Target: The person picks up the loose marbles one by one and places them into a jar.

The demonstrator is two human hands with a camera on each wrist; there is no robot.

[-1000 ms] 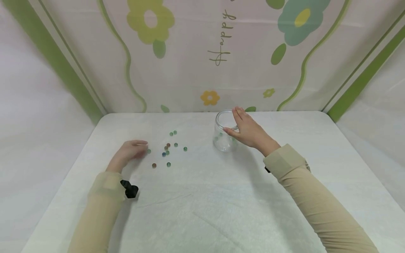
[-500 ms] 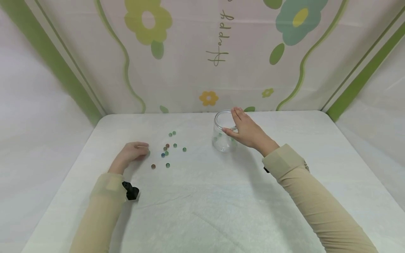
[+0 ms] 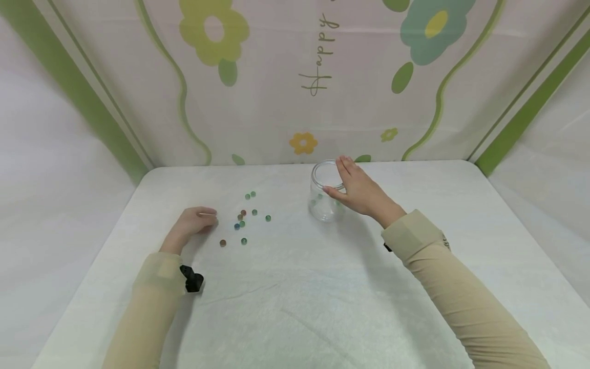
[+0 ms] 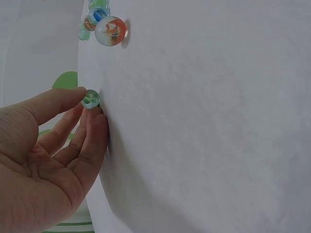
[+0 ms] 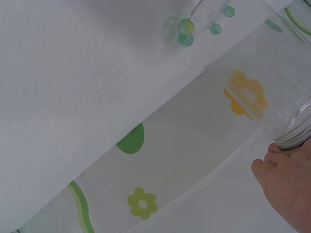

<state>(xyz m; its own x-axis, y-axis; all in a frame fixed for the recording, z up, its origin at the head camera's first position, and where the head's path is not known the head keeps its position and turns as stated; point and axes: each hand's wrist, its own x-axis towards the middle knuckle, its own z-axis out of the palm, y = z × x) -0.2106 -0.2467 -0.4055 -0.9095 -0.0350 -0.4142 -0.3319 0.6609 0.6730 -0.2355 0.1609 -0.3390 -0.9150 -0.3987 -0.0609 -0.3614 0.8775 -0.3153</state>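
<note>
Two bare hands in beige sleeves (image 3: 454, 289) work over a white table (image 3: 295, 312). At left of the head view, the left hand (image 3: 189, 224) pinches a green marble (image 4: 91, 99) between thumb and fingertips (clearest in the left wrist view). Just right of that hand, loose marbles (image 3: 242, 224) lie scattered, mostly green, with one blue marble (image 3: 237, 226) among them. Right of centre stands an upright, lidless clear jar (image 3: 324, 204) with green marbles at its bottom. The right hand (image 3: 361, 192) rests against its rim, fingers straight and thumb apart.
</note>
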